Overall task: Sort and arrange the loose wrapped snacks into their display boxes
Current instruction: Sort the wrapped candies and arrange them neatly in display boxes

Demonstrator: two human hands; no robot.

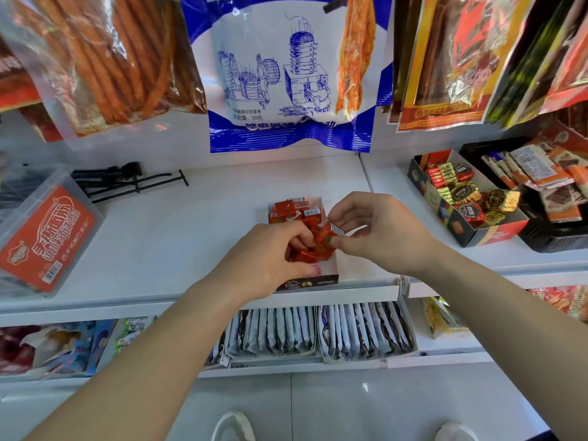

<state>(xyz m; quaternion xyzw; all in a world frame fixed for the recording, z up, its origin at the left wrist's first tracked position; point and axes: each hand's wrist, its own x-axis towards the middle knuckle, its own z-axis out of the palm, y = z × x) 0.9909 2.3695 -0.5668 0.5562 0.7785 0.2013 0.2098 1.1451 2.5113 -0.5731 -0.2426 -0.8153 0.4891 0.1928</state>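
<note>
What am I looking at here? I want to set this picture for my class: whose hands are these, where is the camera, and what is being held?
No machine here: a person works with bare hands, and the one picture comes from a camera worn on their head, looking down. On the white shelf stands a small display box of orange wrapped snacks. The left hand grips some in the box; the right hand pinches one orange snack above it. A box of gold and red sweets sits to the right.
</note>
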